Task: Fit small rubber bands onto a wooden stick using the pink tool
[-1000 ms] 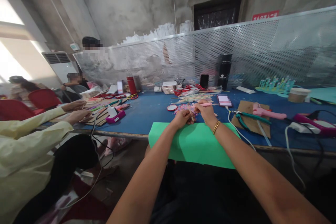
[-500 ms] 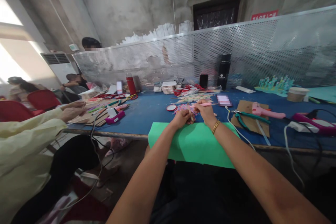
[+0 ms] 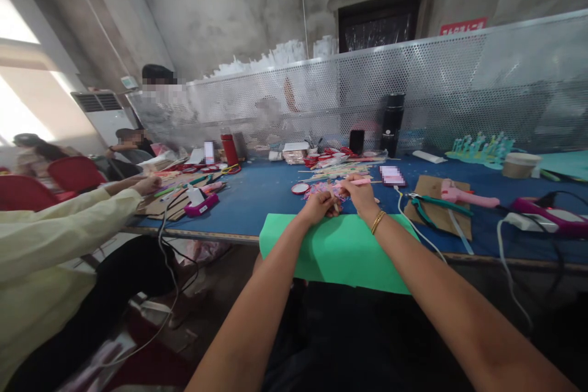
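Note:
In my right hand (image 3: 360,198) is a slim pink pen-like tool (image 3: 364,182), lying almost level with its thin tip to the right. My left hand (image 3: 316,207) is closed close beside it, fingers pinched on something small and pale that the fingers mostly hide. Just behind both hands lies a loose heap of pink and purple curled strips (image 3: 313,188). A round red-rimmed lid (image 3: 300,188) sits left of that heap. A green sheet (image 3: 340,252) hangs over the table edge beneath my wrists.
Right of my hands lie cardboard (image 3: 420,191), green-handled pliers (image 3: 441,205), a pink glue gun (image 3: 468,196) and a white cable (image 3: 425,236). Behind stand a phone (image 3: 357,142) and a black bottle (image 3: 392,125). A co-worker's sleeve (image 3: 68,226) reaches in from the left near a purple device (image 3: 201,205).
At the left, the co-worker's arms have moved forward and right over the table. My own hands and the pink tool stay nearly where they were.

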Action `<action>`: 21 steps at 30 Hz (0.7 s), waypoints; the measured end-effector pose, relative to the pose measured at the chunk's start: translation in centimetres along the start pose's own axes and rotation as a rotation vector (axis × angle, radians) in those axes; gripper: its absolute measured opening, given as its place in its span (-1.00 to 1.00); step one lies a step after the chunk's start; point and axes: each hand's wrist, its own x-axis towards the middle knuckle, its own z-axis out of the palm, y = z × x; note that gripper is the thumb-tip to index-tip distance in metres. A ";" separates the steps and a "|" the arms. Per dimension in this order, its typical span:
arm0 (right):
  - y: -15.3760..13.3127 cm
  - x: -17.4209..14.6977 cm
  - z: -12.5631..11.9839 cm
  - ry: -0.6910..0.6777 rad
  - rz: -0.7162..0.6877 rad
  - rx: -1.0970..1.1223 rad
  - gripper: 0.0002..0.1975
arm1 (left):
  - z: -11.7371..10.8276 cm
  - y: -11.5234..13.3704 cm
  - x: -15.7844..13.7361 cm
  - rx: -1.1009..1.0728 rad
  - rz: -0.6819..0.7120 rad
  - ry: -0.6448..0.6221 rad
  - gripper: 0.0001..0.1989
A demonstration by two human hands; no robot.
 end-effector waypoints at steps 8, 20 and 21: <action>-0.1 -0.1 0.1 -0.058 0.023 0.030 -0.75 | 0.0 -0.1 0.0 -0.002 -0.003 0.004 -0.75; 0.1 0.0 0.1 -0.045 0.021 0.026 -0.79 | -0.1 -0.5 0.3 0.022 0.005 -0.003 -0.72; 0.1 0.0 0.0 -0.021 0.022 0.025 -0.78 | -0.1 -0.5 0.3 0.023 0.006 -0.006 -0.72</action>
